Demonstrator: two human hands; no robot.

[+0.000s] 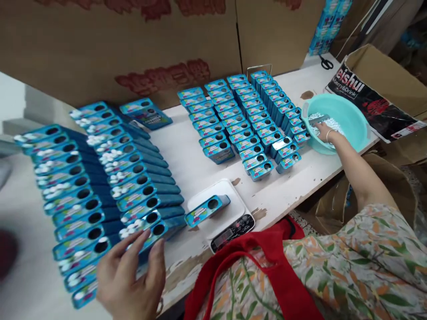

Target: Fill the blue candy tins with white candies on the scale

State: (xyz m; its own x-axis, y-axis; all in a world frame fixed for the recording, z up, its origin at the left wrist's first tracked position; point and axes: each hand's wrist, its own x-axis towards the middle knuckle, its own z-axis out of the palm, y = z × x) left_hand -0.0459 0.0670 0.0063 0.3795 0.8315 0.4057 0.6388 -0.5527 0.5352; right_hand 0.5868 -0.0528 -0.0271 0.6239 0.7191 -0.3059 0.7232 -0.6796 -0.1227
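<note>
My left hand (131,275) is over the near end of the left rows of blue tins, fingers half bent and thumb apart, with nothing held. Beside its fingertips is a blue tin (158,230) with a round hole in its top. Small white pellets (115,164) lie on several tin tops. My right hand (324,131) reaches into a teal basin (353,118) of white pellets, fingers closed around a grey flat tool (319,119), perhaps a scoop; its far side is hidden. Between my hands, one blue tin (203,211) rests on a white scale (230,200).
More blue tins (247,120) stand in rows at the middle back. A tin (147,113) lies apart near the cardboard wall (187,40). An open carton (376,98) is beyond the basin, with black scissors (326,63) behind. A red strap (280,271) hangs by the table edge.
</note>
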